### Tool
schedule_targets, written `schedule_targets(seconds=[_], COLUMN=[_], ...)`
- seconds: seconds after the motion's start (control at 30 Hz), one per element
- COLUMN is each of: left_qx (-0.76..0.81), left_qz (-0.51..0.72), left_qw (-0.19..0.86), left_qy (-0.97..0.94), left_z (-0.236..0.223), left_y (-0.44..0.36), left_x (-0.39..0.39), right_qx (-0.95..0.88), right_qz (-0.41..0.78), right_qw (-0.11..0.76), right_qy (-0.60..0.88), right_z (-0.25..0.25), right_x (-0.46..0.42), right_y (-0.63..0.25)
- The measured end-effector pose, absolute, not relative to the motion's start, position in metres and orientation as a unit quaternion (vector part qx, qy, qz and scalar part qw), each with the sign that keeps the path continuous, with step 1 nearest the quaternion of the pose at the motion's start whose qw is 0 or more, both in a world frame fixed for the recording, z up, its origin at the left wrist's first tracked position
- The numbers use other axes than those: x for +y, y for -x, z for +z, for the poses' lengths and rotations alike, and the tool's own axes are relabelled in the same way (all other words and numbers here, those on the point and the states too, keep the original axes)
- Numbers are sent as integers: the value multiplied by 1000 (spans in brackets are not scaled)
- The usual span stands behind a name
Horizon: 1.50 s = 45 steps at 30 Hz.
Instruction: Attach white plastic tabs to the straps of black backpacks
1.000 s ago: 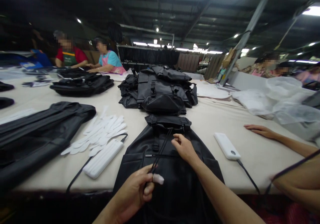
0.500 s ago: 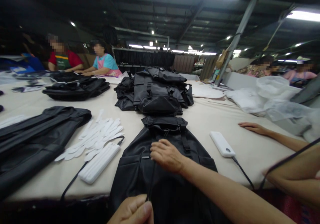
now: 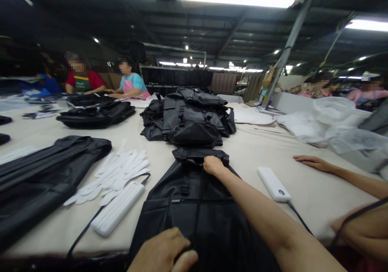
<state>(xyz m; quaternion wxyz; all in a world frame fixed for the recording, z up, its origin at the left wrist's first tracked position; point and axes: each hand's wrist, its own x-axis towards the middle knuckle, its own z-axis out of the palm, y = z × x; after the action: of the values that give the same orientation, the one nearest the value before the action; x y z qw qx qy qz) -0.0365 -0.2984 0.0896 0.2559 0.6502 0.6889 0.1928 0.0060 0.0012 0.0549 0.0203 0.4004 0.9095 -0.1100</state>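
A black leather-look backpack (image 3: 220,223) lies in front of me, its buckled flap at the far end and a zipped pocket across its middle. My right hand (image 3: 214,165) is closed just below that flap, its fingers curled around the upper end of a thin black strap (image 3: 198,207). From there the strap runs down over the bag toward my left hand (image 3: 163,249). At the bottom edge, my left hand is closed on the strap's lower part, thumb against the fingers. The strap's far ends are hidden by my hands.
A pile of black backpacks (image 3: 194,120) stands beyond mine. On the left are another black bag (image 3: 45,175), white cut pieces (image 3: 121,169) and a white power bank (image 3: 118,207). To the right lie another power bank (image 3: 273,183) and a co-worker's hand (image 3: 312,163).
My right hand has moved from the bag's middle up to the flap, the strap now stretching below it. My left hand has shifted slightly right. The view has tilted up a little.
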Motion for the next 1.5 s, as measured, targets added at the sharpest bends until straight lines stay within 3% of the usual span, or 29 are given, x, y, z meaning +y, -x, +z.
schedule_targets(seconds=[0.13, 0.23, 0.43, 0.73, 1.0, 1.33, 1.5], left_qx=[757, 783, 793, 767, 754, 772, 780], left_qz=[198, 180, 149, -60, -140, -24, 91], left_qw=[83, 25, 27, 154, 176, 103, 71], left_qy=[-617, -594, -590, -620, -617, -627, -615], left_z=[99, 86, 64, 70, 62, 42, 33], left_y=[39, 55, 83, 100, 104, 99, 100], left_x=[-245, -193, -121, -63, -51, -99, -117], right_qx=[909, 925, 948, 951, 936, 950, 926], right_qz=[-110, -116, -102, -11, -8, -29, -77], right_qw=[97, 148, 143, -6, -58, -127, -58], right_qy=[-390, -331, -264, -308, -347, -283, -364], right_z=[57, 62, 69, 50, 45, 17, 34], right_x=[8, 11, 9, -55, -44, -61, -51], right_y=[16, 16, -2, -30, -43, -65, -58])
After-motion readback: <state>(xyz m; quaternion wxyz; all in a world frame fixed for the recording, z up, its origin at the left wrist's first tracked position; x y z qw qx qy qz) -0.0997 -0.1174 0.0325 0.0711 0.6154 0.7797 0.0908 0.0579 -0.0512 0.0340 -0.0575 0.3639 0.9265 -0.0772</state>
